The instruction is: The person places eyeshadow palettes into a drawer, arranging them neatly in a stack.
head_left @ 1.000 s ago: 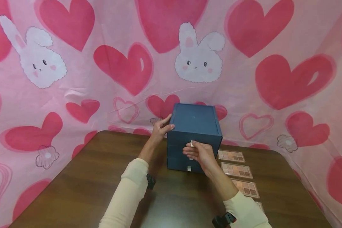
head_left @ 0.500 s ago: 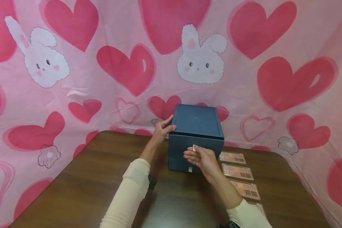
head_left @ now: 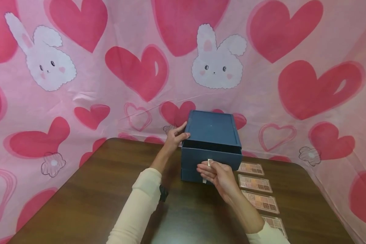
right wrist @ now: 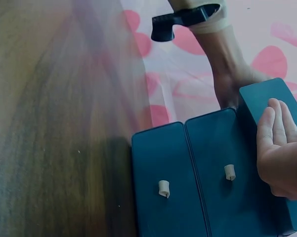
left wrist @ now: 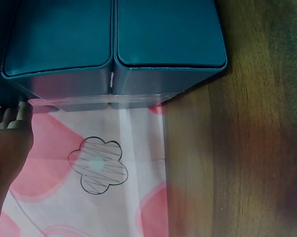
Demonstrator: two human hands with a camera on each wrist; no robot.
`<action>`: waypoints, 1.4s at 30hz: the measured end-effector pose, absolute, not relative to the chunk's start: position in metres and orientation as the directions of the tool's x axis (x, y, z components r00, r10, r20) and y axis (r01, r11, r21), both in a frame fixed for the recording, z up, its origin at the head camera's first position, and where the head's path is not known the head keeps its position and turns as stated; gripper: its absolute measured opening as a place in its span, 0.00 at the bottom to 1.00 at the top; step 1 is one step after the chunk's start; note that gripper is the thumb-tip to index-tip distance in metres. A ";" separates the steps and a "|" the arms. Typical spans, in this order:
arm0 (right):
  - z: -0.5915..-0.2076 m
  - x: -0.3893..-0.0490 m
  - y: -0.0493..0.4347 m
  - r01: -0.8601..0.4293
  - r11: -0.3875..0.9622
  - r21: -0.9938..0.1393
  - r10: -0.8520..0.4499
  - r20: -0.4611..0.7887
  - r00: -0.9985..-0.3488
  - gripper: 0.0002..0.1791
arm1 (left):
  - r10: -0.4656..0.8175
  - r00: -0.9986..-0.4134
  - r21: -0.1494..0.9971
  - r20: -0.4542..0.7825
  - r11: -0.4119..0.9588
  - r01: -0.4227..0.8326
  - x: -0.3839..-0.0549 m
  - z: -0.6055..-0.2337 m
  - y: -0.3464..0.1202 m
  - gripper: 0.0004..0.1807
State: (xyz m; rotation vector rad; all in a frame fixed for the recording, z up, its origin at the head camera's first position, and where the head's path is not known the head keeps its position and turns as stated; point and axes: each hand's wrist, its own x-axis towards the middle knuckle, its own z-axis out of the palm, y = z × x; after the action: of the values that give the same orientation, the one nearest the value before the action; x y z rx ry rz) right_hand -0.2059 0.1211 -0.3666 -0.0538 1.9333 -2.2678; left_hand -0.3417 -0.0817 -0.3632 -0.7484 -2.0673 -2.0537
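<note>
- The step in hand looks to be sliding out the top drawer (head_left: 195,158) of the blue drawer box (head_left: 211,125), which stands toward the far side of the tabletop (head_left: 94,193), right of centre.
- The top drawer's front sits forward of the box, with a dark gap above it; what lies inside cannot be made out.
- The right hand (head_left: 219,173) pinches the white pull tab (head_left: 209,162) between thumb and fingers, its other fingers extended leftward across the drawer front.
- The left hand (head_left: 174,137) is spread against the box's left side, thumb on the top edge, seemingly to brace it.
- The two lower drawers (right wrist: 173,148) sit pushed in, their tabs (right wrist: 164,188) free of either hand.
- Four makeup palettes (head_left: 255,184) lie flat in a row along the right, running from beside the box toward the near edge; the right forearm passes close to them.
- The next move seems to call for a level, steady pull toward the near side, the left hand holding the box against sliding along and the right forearm kept clear of the palettes.
</note>
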 end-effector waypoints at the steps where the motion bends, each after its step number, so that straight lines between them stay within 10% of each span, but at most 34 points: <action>1: -0.367 -0.204 0.121 0.101 -0.157 -0.982 -0.142 -0.078 -0.987 0.25 | 0.248 -0.867 0.900 0.432 -0.051 0.434 -0.342 -0.363 -0.082 0.37; 42: -0.374 -0.137 0.115 0.117 -0.208 -0.971 -0.201 -0.075 -0.977 0.28 | 0.224 -0.873 0.900 0.433 -0.053 0.433 -0.341 -0.362 -0.079 0.37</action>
State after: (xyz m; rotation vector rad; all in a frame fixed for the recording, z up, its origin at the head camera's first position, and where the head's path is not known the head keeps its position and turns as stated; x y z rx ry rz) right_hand -0.1369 0.1152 -0.3745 -0.0990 1.8330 -2.2918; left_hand -0.3412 -0.0789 -0.3624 -0.7199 -2.0496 -2.0526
